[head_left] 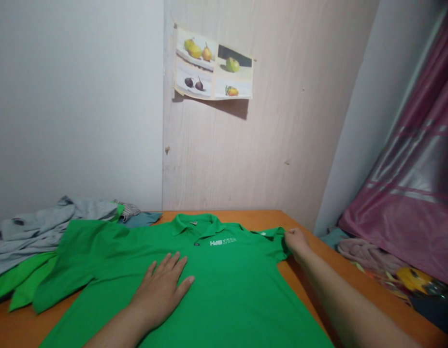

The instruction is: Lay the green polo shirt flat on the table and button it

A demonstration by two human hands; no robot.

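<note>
A green polo shirt (224, 290) lies spread out face up, its collar at the far side and white lettering on the chest. My left hand (160, 287) rests flat on the shirt's front, fingers stretched out. At the far right, my right hand (296, 244) is closed on the end of the shirt's right-side sleeve, and that sleeve is bunched and partly lifted. The other sleeve lies wide on the left. The shirt's lower part runs out of view at the bottom.
Beneath the shirt is an orange table (260, 217). A pile of grey clothes (57, 220) and a bright green garment (28, 278) lie at left. A pink curtain (408, 217) hangs at right above a soft pinkish bundle (372, 256). Fruit pictures (214, 72) are fixed to the wall.
</note>
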